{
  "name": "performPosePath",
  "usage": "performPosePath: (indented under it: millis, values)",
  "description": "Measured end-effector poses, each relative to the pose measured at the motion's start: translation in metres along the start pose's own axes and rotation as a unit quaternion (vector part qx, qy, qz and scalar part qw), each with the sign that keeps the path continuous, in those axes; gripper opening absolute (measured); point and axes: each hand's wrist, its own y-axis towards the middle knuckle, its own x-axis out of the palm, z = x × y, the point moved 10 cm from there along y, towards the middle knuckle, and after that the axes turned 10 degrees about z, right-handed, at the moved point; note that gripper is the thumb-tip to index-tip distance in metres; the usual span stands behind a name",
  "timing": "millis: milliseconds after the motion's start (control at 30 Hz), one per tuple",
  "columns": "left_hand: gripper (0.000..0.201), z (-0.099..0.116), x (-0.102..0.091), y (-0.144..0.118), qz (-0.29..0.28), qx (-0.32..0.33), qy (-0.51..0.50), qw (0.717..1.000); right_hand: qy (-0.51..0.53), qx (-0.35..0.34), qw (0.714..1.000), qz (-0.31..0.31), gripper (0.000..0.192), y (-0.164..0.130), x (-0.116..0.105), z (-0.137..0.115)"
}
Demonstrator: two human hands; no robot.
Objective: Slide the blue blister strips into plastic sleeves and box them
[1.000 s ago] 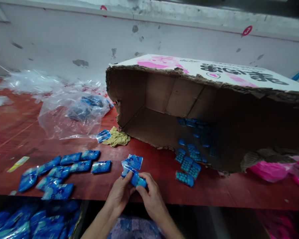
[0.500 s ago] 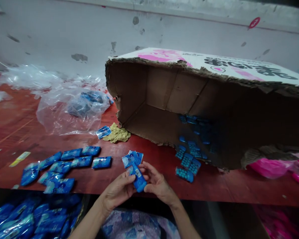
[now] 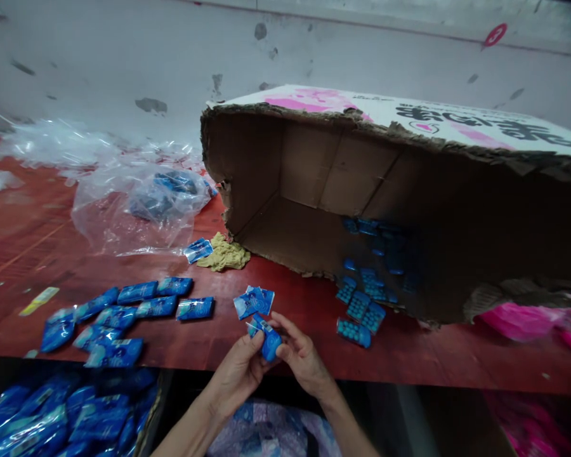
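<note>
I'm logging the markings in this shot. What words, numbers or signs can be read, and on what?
"3": white digit on a red round sticker on the wall, seen tilted.
Big black characters on the white and pink top of the box: upside down, not legible.
Small black line near the pink patch: too small.
Blue packet in both hands, and the loose packets: print too blurred.

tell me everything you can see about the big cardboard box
The box is brown corrugated cardboard lying on its side on the red table, its ragged, torn opening facing the camera. The upward-facing side is white with pink and black print. Inside, toward the right, lie blue packets, some spilling onto the table. Neither hand touches it.
</note>
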Motion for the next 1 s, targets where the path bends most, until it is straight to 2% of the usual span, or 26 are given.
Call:
performPosePath:
  millis: [167, 300, 433, 533, 600, 700, 800, 900, 1000]
  values:
    - [0.021, 0.004, 0.004, -0.002, -0.003, -0.011, 0.006, 1.0, 0.025, -0.001, 1.0, 0.016, 0.045, 0.001, -0.001, -0.001]
    - [0.016, 0.016, 0.008, -0.001, 0.0, 0.021, 0.007, 1.0, 0.043, 0.0, 0.999, 0.031, 0.043, 0.003, 0.001, 0.0]
    - [0.014, 0.018, 0.009, 0.0, -0.001, 0.055, 0.028, 0.998, -0.044, -0.039, 0.993, 0.103, 0.038, 0.003, -0.005, -0.004]
    - [0.022, 0.013, 0.004, 0.001, 0.011, 0.066, 0.075, 0.995, -0.087, -0.021, 0.985, 0.146, 0.032, 0.002, -0.011, 0.002]
    - [0.03, 0.018, -0.008, 0.002, 0.064, 0.097, 0.142, 0.983, -0.093, -0.003, 0.984, 0.155, 0.03, 0.001, -0.012, 0.008]
    - [0.035, 0.038, -0.022, 0.0, 0.145, 0.181, 0.197, 0.952, -0.081, 0.01, 0.985, 0.149, 0.034, 0.001, -0.012, 0.011]
    - [0.032, 0.052, -0.022, 0.0, 0.134, 0.232, 0.194, 0.944, -0.031, 0.024, 0.991, 0.127, 0.039, 0.002, -0.006, 0.015]
    - [0.028, 0.064, -0.02, -0.001, 0.116, 0.283, 0.222, 0.926, 0.02, 0.05, 0.989, 0.136, 0.045, 0.001, -0.006, 0.024]
    - [0.026, 0.07, -0.022, -0.002, 0.123, 0.305, 0.254, 0.909, 0.016, 0.049, 0.988, 0.146, 0.047, -0.002, -0.005, 0.03]
